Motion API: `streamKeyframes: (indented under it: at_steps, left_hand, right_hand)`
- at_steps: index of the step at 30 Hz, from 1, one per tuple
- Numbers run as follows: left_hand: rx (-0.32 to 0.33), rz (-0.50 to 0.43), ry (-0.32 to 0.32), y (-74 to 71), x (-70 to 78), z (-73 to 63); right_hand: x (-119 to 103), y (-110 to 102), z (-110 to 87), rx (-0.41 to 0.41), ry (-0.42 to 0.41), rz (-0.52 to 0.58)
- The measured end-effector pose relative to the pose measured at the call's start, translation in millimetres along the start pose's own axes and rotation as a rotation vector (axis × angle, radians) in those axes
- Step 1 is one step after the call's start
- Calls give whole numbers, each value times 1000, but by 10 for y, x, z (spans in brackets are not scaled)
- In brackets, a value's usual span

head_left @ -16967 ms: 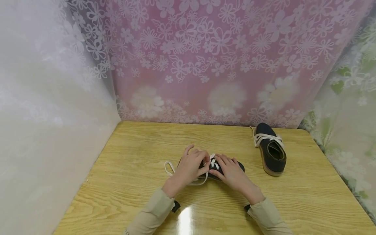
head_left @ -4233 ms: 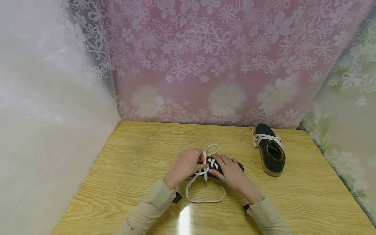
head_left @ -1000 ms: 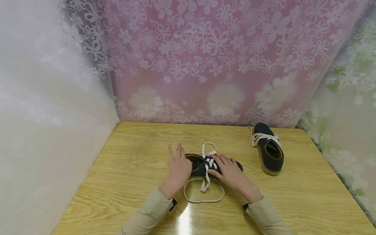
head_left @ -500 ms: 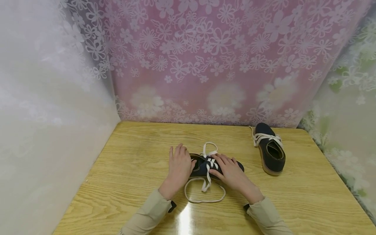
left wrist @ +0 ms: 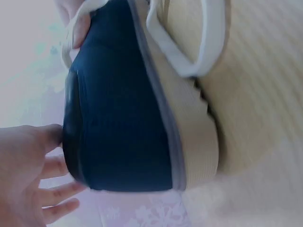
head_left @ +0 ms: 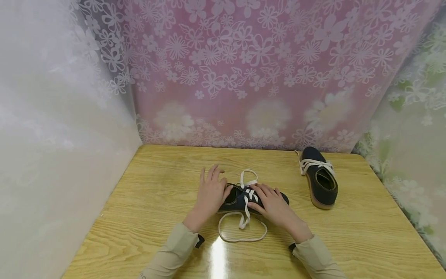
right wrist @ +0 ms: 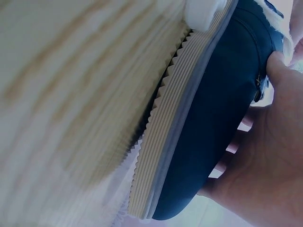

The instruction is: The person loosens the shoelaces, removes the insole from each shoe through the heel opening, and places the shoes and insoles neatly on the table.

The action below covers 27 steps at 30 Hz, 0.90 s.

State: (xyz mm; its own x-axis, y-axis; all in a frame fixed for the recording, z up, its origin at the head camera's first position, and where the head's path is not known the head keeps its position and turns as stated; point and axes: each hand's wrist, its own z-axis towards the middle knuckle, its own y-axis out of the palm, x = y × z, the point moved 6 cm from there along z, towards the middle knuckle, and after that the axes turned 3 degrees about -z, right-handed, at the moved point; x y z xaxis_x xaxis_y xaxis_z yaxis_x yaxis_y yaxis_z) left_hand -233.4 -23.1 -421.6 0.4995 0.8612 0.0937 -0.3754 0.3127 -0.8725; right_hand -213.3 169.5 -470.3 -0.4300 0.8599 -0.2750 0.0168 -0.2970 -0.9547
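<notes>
A dark navy shoe [head_left: 237, 204] with white laces lies sideways across the table, its toe to the right. My right hand [head_left: 277, 207] grips its front part, thumb [right wrist: 280, 66] by the laces and fingers over the far side. At the heel, my left hand [head_left: 210, 195] holds the collar between thumb and fingers; in the left wrist view its thumb [left wrist: 49, 136] meets the collar edge, and the other fingertips are partly hidden. One loose lace end [head_left: 242, 240] curves on the table in front of the shoe. Another lace loop [head_left: 249, 171] lies behind it.
A second dark shoe [head_left: 320, 180] with white laces stands at the back right of the wooden table [head_left: 167, 170]. A pink floral curtain [head_left: 223, 77] hangs behind the table, with pale sheets at both sides.
Since the oldest frames, my left hand has let go of the laces and moved to the shoe's heel. The lace ends now lie loose. My right hand has stayed on the front part.
</notes>
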Motion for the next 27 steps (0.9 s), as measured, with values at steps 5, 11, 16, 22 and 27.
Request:
streamKeyframes:
  at_steps: [5, 11, 16, 22, 27]
  left_hand:
    - [71, -28, -12, -195, -142, 59]
    - [74, -48, -35, -369, -304, 52]
    - [20, -43, 44, -336, -270, 4]
    - [-151, -74, 242, -164, -125, -104]
    - [-173, -43, 306, -79, -127, -219]
  right_hand:
    - [7, 12, -2, 4, -5, -12]
    - [14, 3, -12, 5, 2, -10]
    - [18, -16, -15, 14, -2, -17]
    - [15, -21, -10, 16, -3, -8]
    - [20, 3, -7, -9, 12, 1]
